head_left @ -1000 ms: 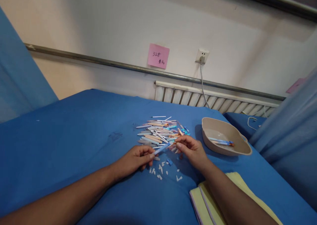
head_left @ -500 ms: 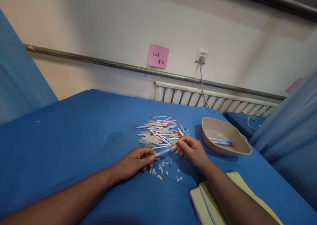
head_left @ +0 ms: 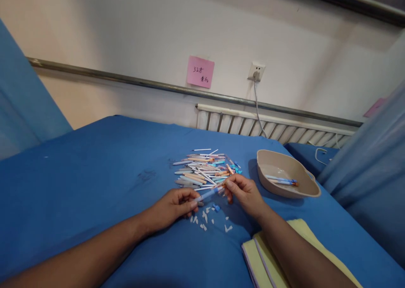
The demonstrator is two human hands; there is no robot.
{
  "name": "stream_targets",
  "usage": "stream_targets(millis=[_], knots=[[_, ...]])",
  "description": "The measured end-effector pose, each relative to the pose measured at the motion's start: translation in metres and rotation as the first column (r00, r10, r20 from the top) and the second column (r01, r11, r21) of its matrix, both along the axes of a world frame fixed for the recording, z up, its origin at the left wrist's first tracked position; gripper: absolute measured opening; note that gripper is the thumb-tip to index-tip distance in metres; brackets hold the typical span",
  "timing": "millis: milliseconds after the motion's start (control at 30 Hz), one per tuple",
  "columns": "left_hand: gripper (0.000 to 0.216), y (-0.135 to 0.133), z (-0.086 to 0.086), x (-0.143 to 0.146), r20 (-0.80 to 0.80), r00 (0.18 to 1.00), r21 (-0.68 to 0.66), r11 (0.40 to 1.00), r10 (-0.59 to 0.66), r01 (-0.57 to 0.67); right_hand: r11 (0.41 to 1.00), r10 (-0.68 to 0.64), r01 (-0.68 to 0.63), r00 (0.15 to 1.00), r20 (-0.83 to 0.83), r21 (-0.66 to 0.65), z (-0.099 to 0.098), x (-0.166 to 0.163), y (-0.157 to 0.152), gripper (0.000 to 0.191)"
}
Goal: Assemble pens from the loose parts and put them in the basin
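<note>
My left hand [head_left: 172,204] pinches the near end of a pale blue pen barrel [head_left: 207,194] just above the blue cloth. My right hand [head_left: 243,191] is closed on the barrel's far end, fingertips pressed at its tip; what they pinch there is too small to make out. Just behind both hands lies a heap of pen barrels, refills and caps [head_left: 205,169]. Small white and blue bits [head_left: 205,220] are scattered on the cloth under my hands.
A beige oval tray [head_left: 303,191] with a few pens [head_left: 281,180] stands right of the heap. A yellow notebook [head_left: 262,254] lies at the near right. The blue-covered table [head_left: 95,182] meets a wall with a radiator, a socket and a pink note [head_left: 200,72].
My right hand has come from the heap to the far end of the barrel held by my left hand. The view has shifted slightly.
</note>
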State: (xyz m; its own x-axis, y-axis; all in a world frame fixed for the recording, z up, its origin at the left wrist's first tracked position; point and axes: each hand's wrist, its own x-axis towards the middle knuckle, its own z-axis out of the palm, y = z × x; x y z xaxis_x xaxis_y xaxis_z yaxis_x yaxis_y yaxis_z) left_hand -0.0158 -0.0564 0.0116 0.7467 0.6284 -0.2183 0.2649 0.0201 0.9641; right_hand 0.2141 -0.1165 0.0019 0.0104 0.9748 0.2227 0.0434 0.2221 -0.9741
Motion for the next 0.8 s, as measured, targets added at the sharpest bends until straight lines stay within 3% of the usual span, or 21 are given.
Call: stream_targets(millis=[300, 633, 800], knots=[[0.026, 0.0048, -0.0076, -0.0004, 0.025, 0.999, 0.06, 0.997, 0.038, -0.039, 1.0, 0.007, -0.007, 0.987, -0.158, 0.001, 0.0041, -0.0011, -0.0017, 0.029], [0.029, 0.0019, -0.0015, 0.0018, 0.011, 0.998, 0.051, 0.997, 0.06, -0.06, 0.997, 0.041, -0.04, 0.999, -0.011, 0.062, 0.0057, -0.0028, -0.0026, 0.03], [0.027, 0.0021, -0.0032, 0.0016, 0.012, 0.997, 0.079, 0.994, 0.072, -0.073, 0.994, -0.014, 0.0, 0.992, 0.128, 0.113, 0.0101, 0.0007, -0.0056, 0.023]])
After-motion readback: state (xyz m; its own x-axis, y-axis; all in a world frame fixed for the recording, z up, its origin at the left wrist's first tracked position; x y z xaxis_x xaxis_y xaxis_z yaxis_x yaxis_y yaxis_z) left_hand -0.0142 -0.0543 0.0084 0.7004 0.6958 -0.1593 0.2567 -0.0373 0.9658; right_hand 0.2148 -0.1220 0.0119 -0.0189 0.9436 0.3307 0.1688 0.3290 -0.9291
